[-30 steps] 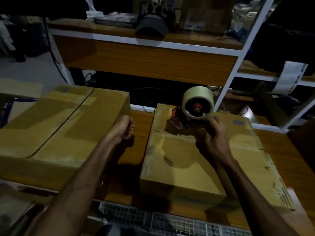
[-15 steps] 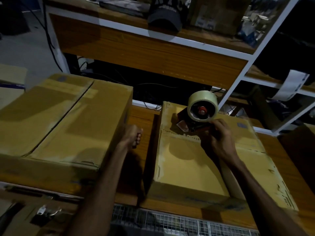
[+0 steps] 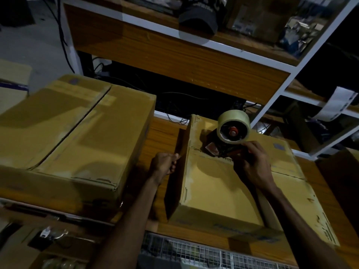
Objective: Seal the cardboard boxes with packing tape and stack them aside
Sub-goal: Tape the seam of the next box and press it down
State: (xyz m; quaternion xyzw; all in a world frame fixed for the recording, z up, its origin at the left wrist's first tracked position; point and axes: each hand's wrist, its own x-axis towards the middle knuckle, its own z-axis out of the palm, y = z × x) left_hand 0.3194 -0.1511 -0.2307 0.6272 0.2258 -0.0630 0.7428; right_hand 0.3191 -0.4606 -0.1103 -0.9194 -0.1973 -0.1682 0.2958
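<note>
A flat cardboard box (image 3: 219, 189) lies on the wooden table (image 3: 165, 133) at centre right, its top flaps closed along a seam. A tape dispenser (image 3: 232, 136) with a pale tape roll stands on the box's far end over that seam. My right hand (image 3: 250, 164) grips the dispenser's handle. My left hand (image 3: 165, 165) is curled at the box's left edge, touching the side wall. A larger closed cardboard box (image 3: 77, 136) sits to the left on the same table.
A wooden shelf with a white frame (image 3: 194, 49) rises behind the table, a dark cap (image 3: 198, 18) on it. Cables hang in the dark gap below it. A wire mesh basket (image 3: 194, 253) sits under the table's front edge. More cardboard (image 3: 13, 82) lies far left.
My left hand moved right from beside the large box to the flat box's left edge. The view shifted closer and lower. My right hand stays on the dispenser.
</note>
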